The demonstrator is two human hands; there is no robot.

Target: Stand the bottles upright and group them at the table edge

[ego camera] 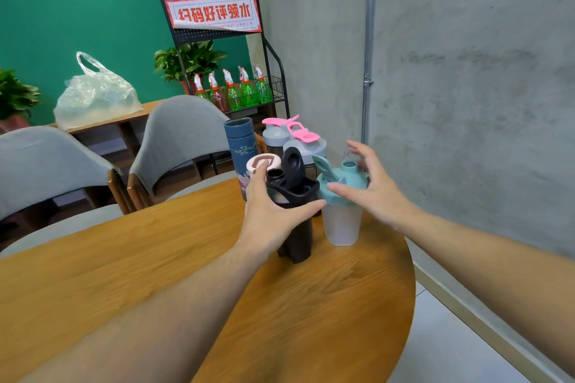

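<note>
Several bottles stand upright in a cluster at the far edge of the round wooden table. My left hand wraps the black shaker bottle just under its flipped-open lid. My right hand has its fingers spread around the teal lid of a frosted shaker bottle, thumb touching the lid's front. Behind them are a navy flask, a pink-capped bottle mostly hidden by my left hand, and two grey shakers with pink lids.
Two grey chairs stand at the table's far side. Past them are a black rack of green spray bottles and a plastic bag on a sideboard. A concrete wall runs close along the right.
</note>
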